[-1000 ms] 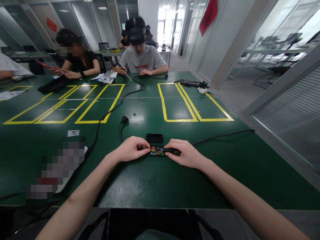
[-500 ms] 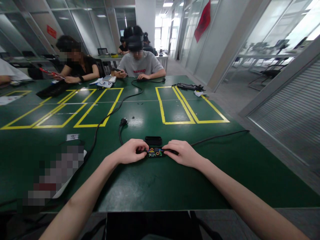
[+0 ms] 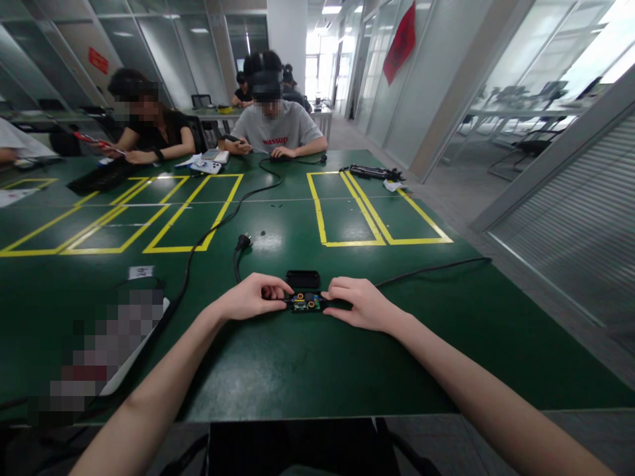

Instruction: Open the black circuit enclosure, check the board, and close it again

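An opened black case with a circuit board (image 3: 306,303) lies on the green table in front of me, copper-coloured ring coils showing on the board. At its left end, the thumb and fingertips of my left hand (image 3: 253,295) grip the edge of the case. My right hand (image 3: 358,302) holds the opposite end, thumb in front and fingers behind. Whether the fingertips also press on the cord ends there is hidden. Just behind the case rests a separate black cover (image 3: 303,278), its hollow side up. A cord with a black plug (image 3: 243,242) comes out near my left hand.
Another black cord (image 3: 436,266) runs off to the right. At left lie a blurred flat item (image 3: 116,344), a small white label (image 3: 141,272) and a long cable (image 3: 198,241). Yellow tape rectangles (image 3: 347,243) mark the table. People (image 3: 278,122) sit across it; a black folded item (image 3: 374,172) lies far right.
The thumb and fingers of both hands have spread a little wider around the ends of the case. The case and its cover keep their places on the table.
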Demonstrator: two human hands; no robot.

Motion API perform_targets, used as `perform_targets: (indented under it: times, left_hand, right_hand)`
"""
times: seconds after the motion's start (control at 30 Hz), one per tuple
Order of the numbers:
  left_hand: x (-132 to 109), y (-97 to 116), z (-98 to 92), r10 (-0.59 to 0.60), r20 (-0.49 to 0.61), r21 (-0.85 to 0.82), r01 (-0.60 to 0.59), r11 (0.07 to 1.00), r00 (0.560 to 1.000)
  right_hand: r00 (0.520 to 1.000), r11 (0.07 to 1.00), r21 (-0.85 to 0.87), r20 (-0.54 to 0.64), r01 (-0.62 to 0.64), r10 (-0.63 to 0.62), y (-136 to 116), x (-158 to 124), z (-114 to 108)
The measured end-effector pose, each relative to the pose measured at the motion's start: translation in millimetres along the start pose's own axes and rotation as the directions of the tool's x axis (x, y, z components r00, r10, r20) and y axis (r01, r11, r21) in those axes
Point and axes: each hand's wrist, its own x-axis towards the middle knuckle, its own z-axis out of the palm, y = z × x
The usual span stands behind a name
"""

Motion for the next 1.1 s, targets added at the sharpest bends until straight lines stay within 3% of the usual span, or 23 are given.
perform_targets:
  times: [0.17,0.43,0.57,0.67,0.73,0.8,0.9,1.0,1.1]
  left_hand:
    - [1,-7,1.3,-0.062,-0.012,-0.021,0.062,0.998,0.998]
    - [-1,3,7.7,0.156,-0.035,0.263,-0.141,0.954,0.987]
    - [0,6,10.4,0.228,-0.042,0.391,-0.194,0.9,0.973]
    - [3,2,14.2,0.249,-0.174,0.392,-0.165,0.905,0.953]
    - [7,-3,17.6,0.186,-0.37,0.405,-0.022,0.914,0.91]
    - [10,-7,21.5,0.136,-0.468,0.392,0.067,0.918,0.873]
    - [16,-10,27.3,0.111,-0.436,0.347,0.054,0.936,0.893]
    - [18,-9,29.9,0.026,-0.385,0.106,0.016,0.994,0.922]
    - [19,-8,28.1,-0.059,-0.333,-0.179,-0.001,0.984,0.941]
  right_hand:
    - [0.998,0.997,-0.042,-0.015,0.059,-0.06,1,2,1]
    - [0.997,0.995,-0.074,0.036,0.066,-0.063,-1,2,-1]
    - [0.998,0.998,-0.004,-0.019,0.063,-0.063,-3,4,0]
    - [0.985,0.997,0.066,-0.166,-0.038,0.048,-1,6,4]
    - [0.953,0.985,0.041,-0.248,-0.171,0.175,3,7,8]
    - [0.928,0.961,0.011,-0.256,-0.277,0.271,7,8,13]
    - [0.923,0.941,0.061,-0.183,-0.332,0.337,10,10,18]
    - [0.901,0.902,0.205,-0.139,-0.38,0.411,9,12,18]
    - [0.87,0.827,0.378,-0.099,-0.416,0.483,6,13,15]
